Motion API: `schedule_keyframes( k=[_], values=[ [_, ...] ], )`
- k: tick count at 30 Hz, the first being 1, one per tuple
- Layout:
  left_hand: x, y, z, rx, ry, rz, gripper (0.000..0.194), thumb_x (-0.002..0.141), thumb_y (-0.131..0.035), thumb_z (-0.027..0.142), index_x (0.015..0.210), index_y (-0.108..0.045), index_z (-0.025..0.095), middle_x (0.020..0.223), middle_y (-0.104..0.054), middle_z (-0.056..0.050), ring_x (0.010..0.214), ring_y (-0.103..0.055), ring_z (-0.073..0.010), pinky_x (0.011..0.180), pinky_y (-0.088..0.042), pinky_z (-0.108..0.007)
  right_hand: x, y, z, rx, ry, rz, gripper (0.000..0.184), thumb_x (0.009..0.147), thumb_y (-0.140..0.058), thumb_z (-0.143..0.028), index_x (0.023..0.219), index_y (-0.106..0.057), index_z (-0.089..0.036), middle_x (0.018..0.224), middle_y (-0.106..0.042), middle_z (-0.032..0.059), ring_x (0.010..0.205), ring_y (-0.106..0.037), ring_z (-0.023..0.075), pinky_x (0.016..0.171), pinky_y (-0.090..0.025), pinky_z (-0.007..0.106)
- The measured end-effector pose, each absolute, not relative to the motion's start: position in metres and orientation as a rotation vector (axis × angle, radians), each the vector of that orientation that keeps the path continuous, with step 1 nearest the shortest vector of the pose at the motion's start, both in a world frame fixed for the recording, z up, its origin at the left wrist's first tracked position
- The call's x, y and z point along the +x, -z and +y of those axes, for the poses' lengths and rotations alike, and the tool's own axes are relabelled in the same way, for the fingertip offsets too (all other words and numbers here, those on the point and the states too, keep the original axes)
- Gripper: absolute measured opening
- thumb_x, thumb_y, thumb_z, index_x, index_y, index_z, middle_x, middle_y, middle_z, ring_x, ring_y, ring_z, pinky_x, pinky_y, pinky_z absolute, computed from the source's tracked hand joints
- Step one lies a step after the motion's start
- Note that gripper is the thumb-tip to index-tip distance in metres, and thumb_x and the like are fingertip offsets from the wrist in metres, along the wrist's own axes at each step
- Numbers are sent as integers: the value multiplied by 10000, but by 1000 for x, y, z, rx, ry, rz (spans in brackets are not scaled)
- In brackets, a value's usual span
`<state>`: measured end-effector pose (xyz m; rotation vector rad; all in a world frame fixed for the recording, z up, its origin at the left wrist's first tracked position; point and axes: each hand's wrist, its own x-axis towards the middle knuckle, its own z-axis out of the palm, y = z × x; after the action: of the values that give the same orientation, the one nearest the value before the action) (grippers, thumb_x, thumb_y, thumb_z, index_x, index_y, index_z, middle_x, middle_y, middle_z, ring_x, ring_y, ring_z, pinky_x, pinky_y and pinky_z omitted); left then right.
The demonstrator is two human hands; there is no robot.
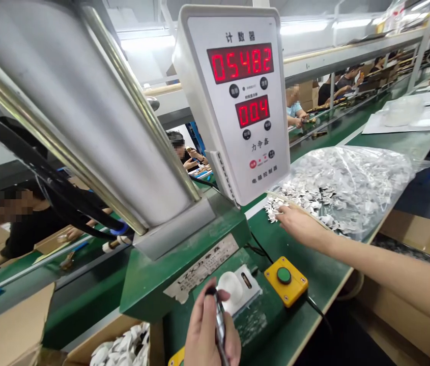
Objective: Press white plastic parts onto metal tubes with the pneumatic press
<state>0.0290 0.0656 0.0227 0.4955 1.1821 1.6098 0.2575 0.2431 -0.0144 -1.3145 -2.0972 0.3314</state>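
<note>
In the head view, dozens of small white pieces (333, 190), curled and crumpled-looking, fill a clear plastic bag (382, 168) lying on the green bench (314, 274). More spill from the bag's mouth in a loose heap, too many to count. The right hand (298, 224) reaches across the bench, its fingers (285, 213) open, spread and resting on that heap, with no single piece clearly gripped. The left hand (207, 330) sits at the bottom edge, fingers closed around one slim metal tool (220, 320) held upright.

Just beyond the tool, one white rounded piece (230, 291) lies on a small white fixture (247, 290) at the base of a press. One yellow box (285, 280) with one green button (284, 275) stands just right of the fixture. Above rise the press's one large steel cylinder (73, 112) and one white counter (237, 101), whose two red displays read 05482 and 00.4.

One cardboard carton (123, 345) below the bench holds more white pieces (121, 348). Four co-workers (294, 107) sit at benches beyond, their hands apart from these.
</note>
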Motion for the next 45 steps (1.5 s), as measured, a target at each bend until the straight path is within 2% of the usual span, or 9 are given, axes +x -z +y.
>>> schedule_keyframes(
  k=[5,10,14,17,19,25,29,36,45],
  values=[
    [37,-31,90,508,-1635,874,162,844,-627,324,836,-566,174,816,-554,24,414,-319,-9,336,-298,-129,282,40,281,-1560,-152,-2018,217,936,-550,-287,776,-581,-143,782,-585,3,714,-571,132,691,-493,303],
    [36,-24,91,404,-1557,628,200,815,-668,314,820,-548,155,787,-511,39,410,-278,-3,325,-266,-122,287,43,275,-1455,-150,-2056,429,956,-364,-297,578,-532,-183,611,-514,45,616,-550,162,635,-440,312],
    [39,-26,96,385,-1500,552,251,761,-715,298,762,-532,127,643,-421,55,403,-257,-4,325,-238,-106,271,27,247,-1285,-194,-2106,299,930,-403,-374,866,-629,-189,878,-596,93,767,-573,220,739,-449,360],
    [43,-28,100,392,-1492,555,240,772,-688,282,712,-512,130,538,-327,80,383,-235,-8,330,-229,-100,244,9,209,-1152,-434,-2109,299,936,-434,-467,1020,-599,-232,924,-620,59,736,-578,201,631,-465,311],
    [45,-28,98,405,-1537,600,230,806,-651,297,715,-514,136,561,-396,60,371,-260,-9,323,-230,-110,219,-2,184,-1009,-716,-2089,277,937,-457,-471,1032,-598,-252,898,-632,34,726,-586,186,572,-457,274],
    [30,-25,61,352,-1739,1015,221,890,-535,394,960,-587,190,674,-519,51,323,-265,-3,279,-207,-123,157,-11,153,-773,-738,-2237,149,917,-526,-263,1008,-644,-262,992,-631,8,845,-612,166,703,-481,254],
    [8,-18,33,300,-1788,1065,252,895,-497,429,875,-599,199,569,-448,72,277,-224,-1,244,-201,-108,150,-7,152,-703,-561,-2341,152,928,-509,-187,986,-639,-240,1014,-645,-1,959,-595,178,840,-471,287],
    [-7,7,13,507,-1813,1354,334,859,-520,514,834,-587,188,519,-495,62,228,-257,3,257,-217,-100,153,15,147,-605,-299,-2341,275,990,-384,-209,1198,-560,-249,1263,-575,4,1152,-529,188,961,-445,346],
    [-11,15,10,501,-1785,1427,355,824,-553,548,827,-573,193,533,-514,54,236,-269,-9,264,-200,-117,143,26,148,-667,-527,-2081,153,948,-505,-229,1024,-636,-252,1061,-657,-6,958,-622,153,837,-520,257]
  ],
)
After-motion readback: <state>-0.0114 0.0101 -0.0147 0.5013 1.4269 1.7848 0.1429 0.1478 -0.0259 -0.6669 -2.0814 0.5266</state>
